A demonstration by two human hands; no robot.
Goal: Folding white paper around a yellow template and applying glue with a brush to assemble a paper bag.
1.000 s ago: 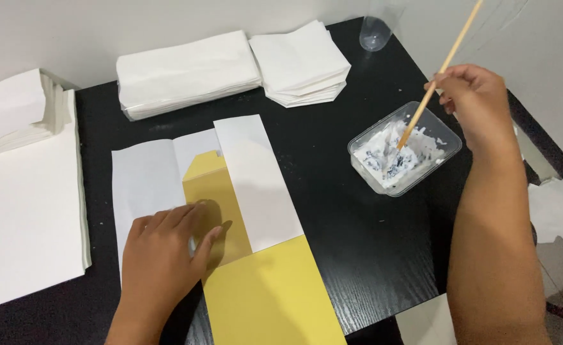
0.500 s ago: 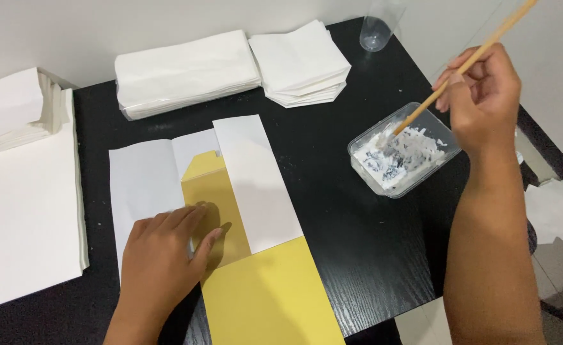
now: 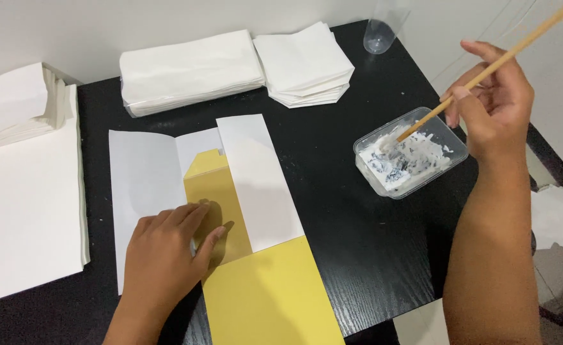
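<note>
Black bench (image 3: 358, 255), paper work with paste.

White sheet (image 3: 144, 185) lies folded at bench centre, yellow template (image 3: 275, 294) tucked inside it, lower end sticking out. Left hand (image 3: 163, 255) flat, fingers pressed together, bearing on sheet and template. Right hand (image 3: 495, 105) pinches wooden stick (image 3: 486, 73); its tip sits in white paste in clear plastic tub (image 3: 412, 153), right of sheet.

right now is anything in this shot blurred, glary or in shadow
Head view: mostly sharp and evenly lit; the left hand casts a soft shadow on the yellow card beside its thumb; the black table shows a mild sheen, no harsh glare; the upper end of the wooden stick in the right hand looks slightly soft; the clear cup at the far edge is hard to make out.
</note>
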